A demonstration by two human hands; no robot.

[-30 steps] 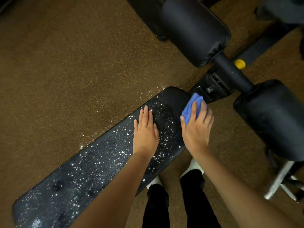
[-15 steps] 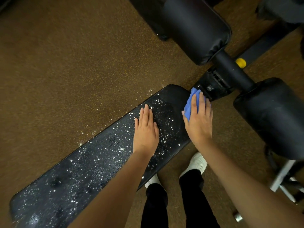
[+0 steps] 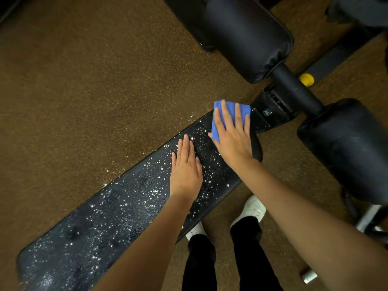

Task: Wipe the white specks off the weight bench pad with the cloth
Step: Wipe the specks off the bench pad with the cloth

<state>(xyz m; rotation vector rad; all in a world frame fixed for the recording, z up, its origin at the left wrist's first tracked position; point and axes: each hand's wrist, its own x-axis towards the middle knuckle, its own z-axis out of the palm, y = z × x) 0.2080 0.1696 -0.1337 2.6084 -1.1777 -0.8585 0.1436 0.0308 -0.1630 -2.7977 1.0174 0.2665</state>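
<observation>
Right hand presses the blue cloth flat-fingered at the bench pad's one-o'clock end; left hand rests open among white specks.

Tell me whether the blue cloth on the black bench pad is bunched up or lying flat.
Lying flat: the blue cloth sits pressed under the straight fingers of the right hand at the speckled black bench pad's end.
</observation>
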